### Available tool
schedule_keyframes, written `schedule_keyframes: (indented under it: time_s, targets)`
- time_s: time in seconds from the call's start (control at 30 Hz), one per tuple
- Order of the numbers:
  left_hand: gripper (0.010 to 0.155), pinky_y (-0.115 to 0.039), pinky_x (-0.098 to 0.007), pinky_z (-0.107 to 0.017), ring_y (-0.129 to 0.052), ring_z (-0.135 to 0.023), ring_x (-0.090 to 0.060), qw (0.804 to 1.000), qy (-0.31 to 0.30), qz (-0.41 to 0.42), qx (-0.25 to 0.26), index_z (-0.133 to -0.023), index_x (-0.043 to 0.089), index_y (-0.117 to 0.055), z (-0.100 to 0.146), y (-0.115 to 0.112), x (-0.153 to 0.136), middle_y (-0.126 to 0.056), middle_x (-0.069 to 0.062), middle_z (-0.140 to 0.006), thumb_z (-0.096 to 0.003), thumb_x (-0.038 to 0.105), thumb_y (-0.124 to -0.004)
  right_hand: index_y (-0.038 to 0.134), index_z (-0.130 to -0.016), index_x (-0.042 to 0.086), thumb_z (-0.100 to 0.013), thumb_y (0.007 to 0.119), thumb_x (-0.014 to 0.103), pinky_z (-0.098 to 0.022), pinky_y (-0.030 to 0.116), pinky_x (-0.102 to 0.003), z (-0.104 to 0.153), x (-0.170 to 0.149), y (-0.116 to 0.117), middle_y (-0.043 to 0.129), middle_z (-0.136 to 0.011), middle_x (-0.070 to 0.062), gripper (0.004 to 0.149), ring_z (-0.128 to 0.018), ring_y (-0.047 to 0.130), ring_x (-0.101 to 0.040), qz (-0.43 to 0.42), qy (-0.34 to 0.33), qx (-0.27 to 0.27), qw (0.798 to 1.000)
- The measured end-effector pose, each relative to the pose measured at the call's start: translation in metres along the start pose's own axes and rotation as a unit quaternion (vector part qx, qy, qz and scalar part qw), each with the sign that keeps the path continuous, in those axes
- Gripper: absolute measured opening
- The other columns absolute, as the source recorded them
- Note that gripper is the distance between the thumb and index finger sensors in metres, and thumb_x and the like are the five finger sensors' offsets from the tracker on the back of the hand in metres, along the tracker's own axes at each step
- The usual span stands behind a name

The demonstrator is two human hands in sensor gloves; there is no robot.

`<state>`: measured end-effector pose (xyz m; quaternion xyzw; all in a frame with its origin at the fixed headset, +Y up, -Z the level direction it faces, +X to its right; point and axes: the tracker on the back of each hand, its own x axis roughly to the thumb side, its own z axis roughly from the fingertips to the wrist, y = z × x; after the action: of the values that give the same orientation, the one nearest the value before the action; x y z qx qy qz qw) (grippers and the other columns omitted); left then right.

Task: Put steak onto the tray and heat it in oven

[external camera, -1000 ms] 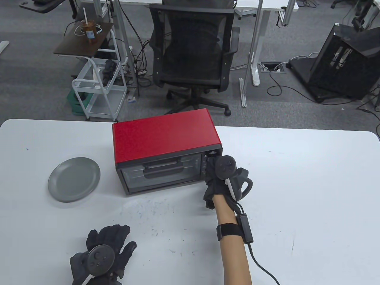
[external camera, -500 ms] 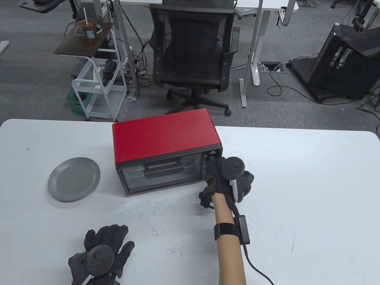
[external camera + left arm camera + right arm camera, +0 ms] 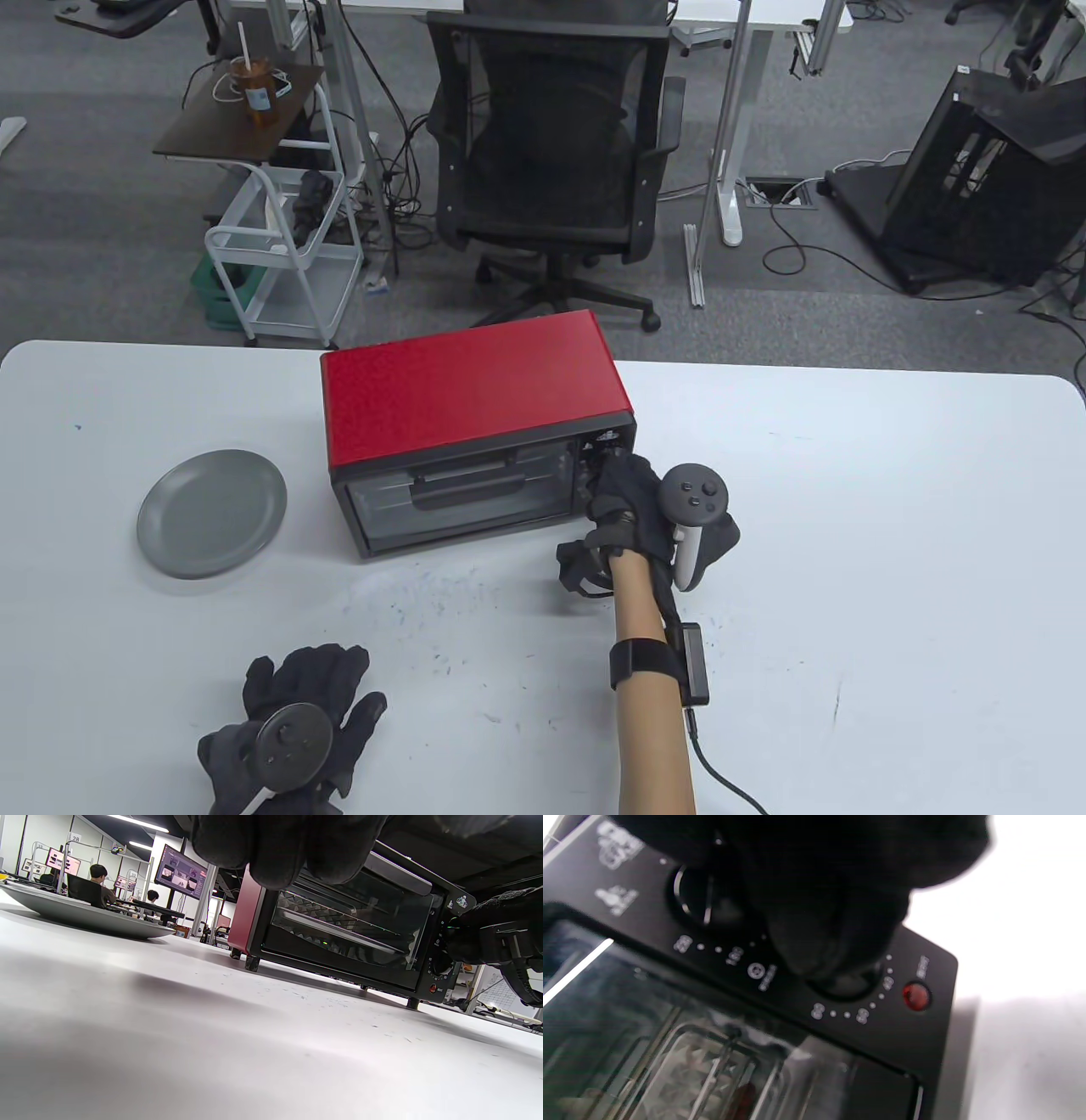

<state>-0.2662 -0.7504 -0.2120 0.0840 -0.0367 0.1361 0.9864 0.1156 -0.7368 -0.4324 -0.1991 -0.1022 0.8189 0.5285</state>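
right hand [image 3: 645, 509] rolled clockwise — gripping knob [image 3: 846, 984]

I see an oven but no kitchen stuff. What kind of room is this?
Probably an office or lab, not a kitchen: a black office chair, metal-legged desks with loose cables on the carpet, and wall screens in the left wrist view.

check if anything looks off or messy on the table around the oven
Nothing spilled or damaged. The oven sits slightly askew to the table edge, door closed. Dark scuff specks mark the surface in front of it. The grey plate is bare.
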Motion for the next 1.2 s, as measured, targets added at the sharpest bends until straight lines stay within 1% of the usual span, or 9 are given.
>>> schedule_keyframes:
  time_s: [0.07,0.1,0.23,0.4,0.73,1.1,1.2]
  targets:
    - [0.066,-0.033,-0.066,-0.072,-0.065,-0.098,-0.03,1.0,0.0,-0.001,0.0,-0.093,0.03,-0.071,0.0,0.0001,0.0001,-0.072,-0.001,-0.101,-0.0372,0.065,-0.064,0.088,-0.057,0.027,-0.056,0.066,0.043,-0.012,0.087,-0.018,-0.0007,-0.0015,-0.0003,0.091,-0.064,0.007,0.028,-0.034,0.1,-0.013,-0.005,0.006,0.003,1.0]
    - [0.066,-0.033,-0.066,-0.072,-0.065,-0.097,-0.03,1.0,0.0,-0.001,0.0,-0.093,0.03,-0.071,0.0001,0.0001,0.0001,-0.072,-0.001,-0.101,-0.0372,0.065,-0.064,0.095,-0.045,0.026,-0.056,0.066,0.043,-0.012,0.087,-0.018,-0.0009,-0.0021,-0.0004,0.091,-0.064,0.006,0.036,-0.034,0.1,-0.013,-0.007,0.008,0.004,1.0]
    - [0.066,-0.033,-0.066,-0.073,-0.065,-0.098,-0.03,1.0,0.0,-0.002,0.0,-0.093,0.03,-0.07,0.0001,0.0002,0.0002,-0.072,-0.001,-0.101,-0.0374,0.065,-0.064,0.097,-0.043,0.021,-0.055,0.066,0.044,-0.012,0.087,-0.018,-0.0021,-0.0052,-0.0008,0.091,-0.063,0.005,0.041,-0.034,0.1,-0.013,-0.013,0.021,0.01,1.0]
    - [0.066,-0.033,-0.066,-0.073,-0.065,-0.098,-0.03,1.0,-0.001,-0.007,-0.001,-0.093,0.03,-0.071,0.0002,0.0002,0.0007,-0.072,-0.001,-0.101,-0.0372,0.065,-0.064,0.097,-0.043,0.019,-0.055,0.066,0.045,-0.012,0.087,-0.018,-0.003,-0.009,-0.0004,0.091,-0.063,0.004,0.043,-0.034,0.1,-0.013,-0.02,0.024,0.013,0.999]
    - [0.066,-0.033,-0.066,-0.073,-0.065,-0.098,-0.03,1.0,0.001,-0.009,0.002,-0.093,0.03,-0.071,0.0002,0.0007,0.0004,-0.072,-0.001,-0.101,-0.0372,0.065,-0.064,0.097,-0.044,0.02,-0.055,0.065,0.046,-0.013,0.087,-0.018,0.0001,-0.008,-0.0019,0.09,-0.063,0.004,0.042,-0.035,0.1,-0.013,-0.024,0.035,0.02,0.999]
    - [0.066,-0.033,-0.066,-0.073,-0.065,-0.098,-0.03,1.0,-0.002,-0.014,0.001,-0.093,0.03,-0.071,0.0001,0.0005,0.0009,-0.073,-0.001,-0.101,-0.0373,0.065,-0.064,0.096,-0.047,0.025,-0.056,0.064,0.048,-0.015,0.087,-0.019,0.0018,-0.0082,-0.003,0.09,-0.065,0.004,0.041,-0.036,0.099,-0.013,-0.021,0.051,0.034,0.998]
    - [0.066,-0.033,-0.066,-0.073,-0.065,-0.098,-0.03,1.0,-0.003,-0.015,0.002,-0.093,0.03,-0.071,0.0003,0.0007,0.0009,-0.073,-0.001,-0.101,-0.0372,0.065,-0.064,0.095,-0.048,0.029,-0.056,0.063,0.048,-0.015,0.087,-0.019,0.0016,-0.009,-0.0036,0.09,-0.065,0.003,0.038,-0.037,0.099,-0.014,-0.02,0.056,0.042,0.997]
